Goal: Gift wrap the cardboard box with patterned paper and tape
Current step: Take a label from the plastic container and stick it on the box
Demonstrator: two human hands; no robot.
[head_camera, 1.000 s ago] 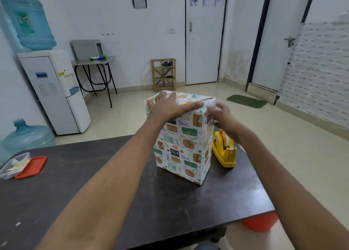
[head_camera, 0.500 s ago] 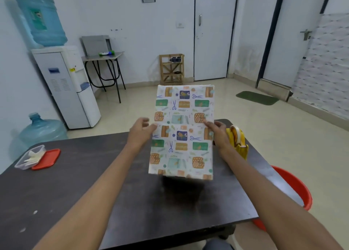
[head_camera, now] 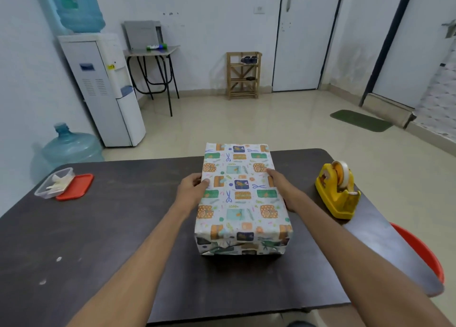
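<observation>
Lying left of the tape dispenser (head_camera: 338, 191), the wrapped box (head_camera: 243, 198) is gripped on both long sides by the left hand (head_camera: 191, 191) and right hand (head_camera: 281, 191), thumbs over its top edge, a hold judged apt for something stiff, light, slick-papered.

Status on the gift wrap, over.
Hands: left hand and right hand hold wrapped box by its long sides. Box flat on table. Way clear; tape dispenser off right.

No text, label or number can be read.
</observation>
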